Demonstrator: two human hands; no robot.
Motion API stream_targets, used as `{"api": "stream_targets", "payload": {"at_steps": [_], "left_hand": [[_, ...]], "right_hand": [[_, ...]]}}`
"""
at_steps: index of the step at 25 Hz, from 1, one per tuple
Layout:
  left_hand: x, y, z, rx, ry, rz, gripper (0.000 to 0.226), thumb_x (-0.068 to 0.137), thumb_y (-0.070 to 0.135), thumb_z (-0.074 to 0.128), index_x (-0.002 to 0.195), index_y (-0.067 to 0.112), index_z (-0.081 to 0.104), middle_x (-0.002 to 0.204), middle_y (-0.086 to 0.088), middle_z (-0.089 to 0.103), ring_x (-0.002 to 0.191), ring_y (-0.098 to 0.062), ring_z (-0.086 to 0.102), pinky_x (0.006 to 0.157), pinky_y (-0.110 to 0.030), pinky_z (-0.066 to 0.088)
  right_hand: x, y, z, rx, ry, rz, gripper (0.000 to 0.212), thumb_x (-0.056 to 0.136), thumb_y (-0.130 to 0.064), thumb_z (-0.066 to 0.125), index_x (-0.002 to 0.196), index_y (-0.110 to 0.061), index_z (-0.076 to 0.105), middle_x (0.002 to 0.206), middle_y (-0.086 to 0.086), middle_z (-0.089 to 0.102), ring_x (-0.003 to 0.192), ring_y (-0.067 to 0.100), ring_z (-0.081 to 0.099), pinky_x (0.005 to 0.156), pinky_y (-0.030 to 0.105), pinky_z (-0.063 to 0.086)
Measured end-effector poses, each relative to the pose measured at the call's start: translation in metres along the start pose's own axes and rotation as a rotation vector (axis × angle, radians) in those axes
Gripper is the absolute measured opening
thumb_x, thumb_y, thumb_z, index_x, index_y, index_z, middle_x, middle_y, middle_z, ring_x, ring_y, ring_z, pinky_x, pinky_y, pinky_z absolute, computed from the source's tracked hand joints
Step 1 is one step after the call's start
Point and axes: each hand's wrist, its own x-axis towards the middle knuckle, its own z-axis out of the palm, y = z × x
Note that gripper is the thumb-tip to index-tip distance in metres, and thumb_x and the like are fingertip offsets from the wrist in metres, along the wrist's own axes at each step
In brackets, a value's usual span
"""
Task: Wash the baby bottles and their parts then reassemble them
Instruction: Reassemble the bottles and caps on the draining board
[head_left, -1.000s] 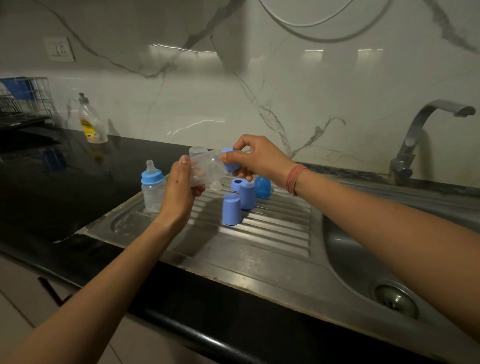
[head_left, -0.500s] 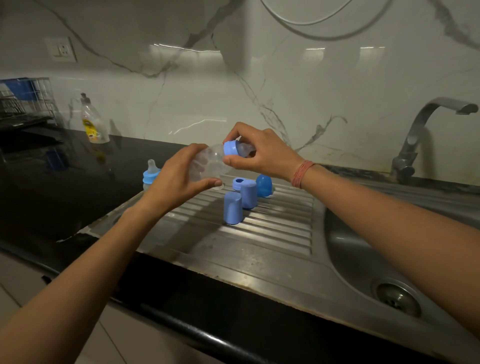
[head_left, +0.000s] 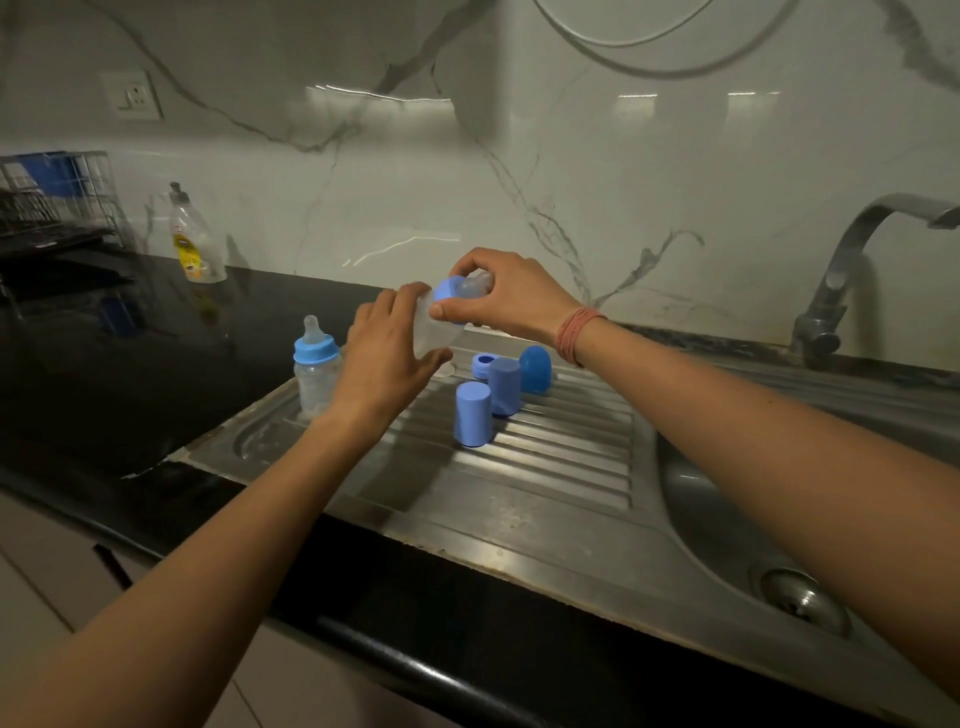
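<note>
Above the steel drainboard (head_left: 545, 499), my left hand (head_left: 387, 358) grips a clear baby bottle (head_left: 434, 327) tilted on its side. My right hand (head_left: 506, 299) pinches the blue collar with nipple (head_left: 457, 288) at the bottle's mouth. An assembled bottle with blue collar and nipple (head_left: 315, 366) stands upright at the drainboard's left end. Two blue cylindrical caps (head_left: 472, 414) (head_left: 504, 385) stand on the ridges. Behind them lie a blue ring (head_left: 483, 364) and a blue dome cap (head_left: 535, 368). A small clear part (head_left: 444, 370) lies under my left hand's fingers.
The sink basin with drain (head_left: 802, 597) is at the right, the tap (head_left: 852, 275) above it. A dish soap bottle (head_left: 192, 241) stands on the black counter (head_left: 104, 374) by the wall. A wire dish rack (head_left: 47, 202) is at the far left.
Both hands lifted the clear bottle slightly, and my right hand moved the blue collar onto its mouth. My left hand shifted its grip round the bottle body, uncovering the standing bottle.
</note>
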Motion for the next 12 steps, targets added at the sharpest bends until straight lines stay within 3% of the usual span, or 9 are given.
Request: {"api": "stream_targets", "payload": {"at_steps": [3,5,7,10,12], "left_hand": [[-0.004,-0.002,0.007,-0.099,-0.051,-0.065,0.071,0.081,0.034,0.080,0.138,0.011,0.045,0.128,-0.012,0.059,0.115,-0.030,0.057,0.090,-0.037,0.046],[-0.015,0.000,0.010,-0.160,-0.078,-0.116,0.081,0.081,0.029,0.080,0.147,0.012,0.036,0.141,-0.013,0.050,0.127,-0.029,0.050,0.100,-0.037,0.043],[-0.030,0.004,0.009,-0.186,0.008,-0.124,0.077,0.085,0.023,0.076,0.149,0.014,0.034,0.145,-0.010,0.044,0.131,-0.025,0.045,0.109,-0.041,0.042],[-0.046,0.014,0.000,-0.192,0.165,-0.010,0.025,0.089,0.017,0.060,0.114,0.020,0.057,0.109,0.003,0.060,0.095,-0.013,0.058,0.081,-0.038,0.055],[-0.053,0.020,-0.007,-0.202,0.159,0.160,0.009,0.087,0.016,0.052,0.092,0.018,0.059,0.088,0.006,0.060,0.074,-0.010,0.055,0.062,-0.035,0.052]], "right_hand": [[0.005,0.002,0.010,-0.014,-0.044,-0.016,0.044,0.077,-0.042,0.076,0.109,-0.016,0.061,0.091,-0.007,0.063,0.080,0.010,0.058,0.065,0.017,0.044],[0.011,0.006,0.021,-0.001,-0.014,0.007,0.039,0.079,-0.036,0.075,0.106,-0.011,0.064,0.100,0.003,0.068,0.092,0.019,0.062,0.077,0.027,0.053],[0.023,0.010,0.034,0.030,0.015,0.061,0.036,0.077,-0.032,0.075,0.104,-0.010,0.065,0.101,0.007,0.068,0.093,0.023,0.064,0.079,0.034,0.056],[0.046,0.014,0.056,0.013,0.024,0.104,0.037,0.074,-0.027,0.076,0.105,-0.015,0.060,0.102,0.005,0.066,0.089,0.020,0.063,0.075,0.030,0.054],[0.061,0.012,0.075,-0.055,0.002,0.095,0.038,0.074,-0.025,0.075,0.107,-0.013,0.060,0.105,0.007,0.065,0.093,0.022,0.062,0.081,0.034,0.053]]}}
